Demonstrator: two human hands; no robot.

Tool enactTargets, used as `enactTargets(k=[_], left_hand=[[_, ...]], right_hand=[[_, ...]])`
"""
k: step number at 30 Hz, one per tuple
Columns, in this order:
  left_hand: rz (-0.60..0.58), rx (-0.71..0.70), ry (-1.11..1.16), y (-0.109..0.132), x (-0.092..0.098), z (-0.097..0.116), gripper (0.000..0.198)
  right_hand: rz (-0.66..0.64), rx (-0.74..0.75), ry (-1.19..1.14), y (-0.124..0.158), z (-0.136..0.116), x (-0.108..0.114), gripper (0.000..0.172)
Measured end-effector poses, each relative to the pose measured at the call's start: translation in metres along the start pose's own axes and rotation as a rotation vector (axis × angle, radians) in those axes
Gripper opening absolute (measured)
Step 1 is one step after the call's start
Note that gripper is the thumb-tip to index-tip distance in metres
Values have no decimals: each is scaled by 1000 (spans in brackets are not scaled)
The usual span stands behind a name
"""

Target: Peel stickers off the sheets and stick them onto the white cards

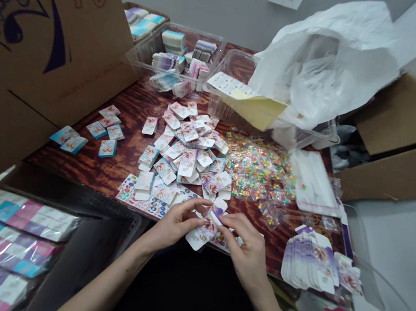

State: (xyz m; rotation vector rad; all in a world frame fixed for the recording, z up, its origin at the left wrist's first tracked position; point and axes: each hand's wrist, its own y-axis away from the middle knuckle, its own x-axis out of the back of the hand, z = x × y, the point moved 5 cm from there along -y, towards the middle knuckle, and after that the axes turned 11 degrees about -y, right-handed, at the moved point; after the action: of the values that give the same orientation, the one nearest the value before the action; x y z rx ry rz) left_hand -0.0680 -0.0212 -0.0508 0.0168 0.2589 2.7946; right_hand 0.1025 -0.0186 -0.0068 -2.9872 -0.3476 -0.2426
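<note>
Between both hands is a small purple-and-white printed carton (pixel 208 224), with a white flap sticking out at its lower end. My left hand (pixel 182 221) pinches its left side between thumb and fingers. On the other side, my right hand (pixel 243 242) grips the carton's upper right edge. Just beyond my hands lies a heap of similar small cartons (pixel 186 162), many with open flaps. A sheet of round colourful stickers (pixel 129 190) lies partly under the cartons. To the right, flat purple-and-white cartons (pixel 310 259) are fanned in a stack.
Small clear packets of colourful bits (pixel 257 169) are spread right of the heap. Behind stand a clear tub (pixel 136 60) of cartons and another tub (pixel 220 107) under a white plastic bag (pixel 328 64). Large cardboard boxes (pixel 72 35) flank the table. Wrapped carton packs (pixel 3 243) lie lower left.
</note>
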Motion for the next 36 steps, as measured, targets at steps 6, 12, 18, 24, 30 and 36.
enactTargets(k=[6,12,18,24,30,36], left_hand=[[-24,-54,-135,1,-1,7,37],[-30,-77,-186,1,1,10,34],[-34,-43,-129,2,-2,1,39],[-31,-25,-162,3,-2,-1,40],[-24,-41,-185,5,-1,3,40],[-1,-71,-253,3,0,7,38]], right_hand=[[52,-208,-170,5,11,2,13],[96,-353,-227,5,26,6,20],[111,-249,-87,4,16,3,17],[109,-304,-129,3,21,0,17],[-6,-211,-31,-1,10,0,14],[-38,-219,-42,-3,8,0,15]])
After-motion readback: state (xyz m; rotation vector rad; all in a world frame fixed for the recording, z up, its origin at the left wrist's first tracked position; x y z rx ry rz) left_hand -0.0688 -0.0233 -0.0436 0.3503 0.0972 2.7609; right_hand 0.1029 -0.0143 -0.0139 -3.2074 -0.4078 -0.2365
